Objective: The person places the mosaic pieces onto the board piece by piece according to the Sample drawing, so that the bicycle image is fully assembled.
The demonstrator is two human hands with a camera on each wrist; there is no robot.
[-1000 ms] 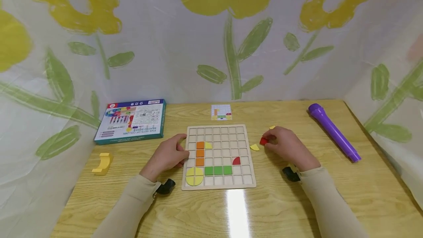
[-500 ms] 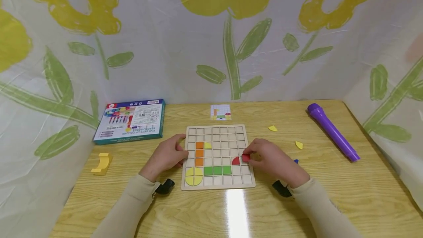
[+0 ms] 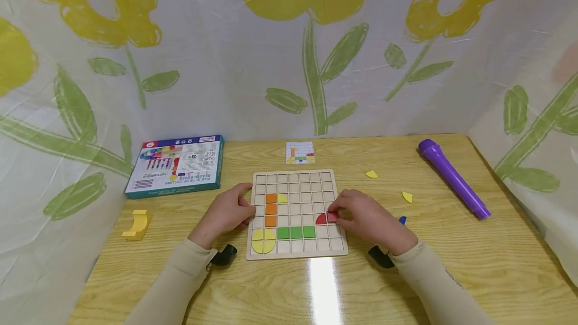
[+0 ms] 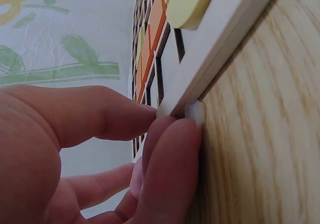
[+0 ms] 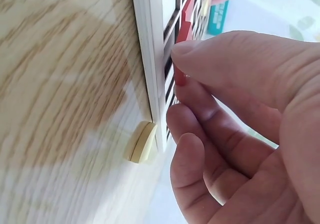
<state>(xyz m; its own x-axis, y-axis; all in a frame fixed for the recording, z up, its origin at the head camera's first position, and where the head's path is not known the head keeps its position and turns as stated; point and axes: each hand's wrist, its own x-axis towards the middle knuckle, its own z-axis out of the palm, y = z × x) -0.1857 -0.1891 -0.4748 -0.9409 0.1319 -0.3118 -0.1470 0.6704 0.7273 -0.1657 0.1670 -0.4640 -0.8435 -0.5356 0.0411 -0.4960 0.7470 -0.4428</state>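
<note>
A wooden grid board (image 3: 295, 204) lies on the table with coloured tiles in its cells. My left hand (image 3: 229, 211) holds the board's left edge, and the left wrist view has its fingertips right at the rim. My right hand (image 3: 372, 217) pinches a red square tile (image 3: 332, 217) over a cell near the board's right edge. Beside that tile sits a red quarter-circle tile (image 3: 321, 219). In the right wrist view the red square (image 5: 183, 37) is tilted, its near end between thumb and finger. Orange squares (image 3: 271, 209), green squares (image 3: 295, 232) and a yellow circle of quarter tiles (image 3: 264, 240) fill other cells.
A small pattern card (image 3: 300, 153) lies behind the board. Loose yellow quarter tiles (image 3: 371, 174) and a blue tile (image 3: 403, 220) lie to the right, with a purple microphone (image 3: 453, 178) farther out. At left are a flat box (image 3: 176, 167) and a yellow arch block (image 3: 137, 224).
My right hand has carried the red square tile from the table at the right onto the board, next to the red quarter-circle. The left hand stays at the board's edge.
</note>
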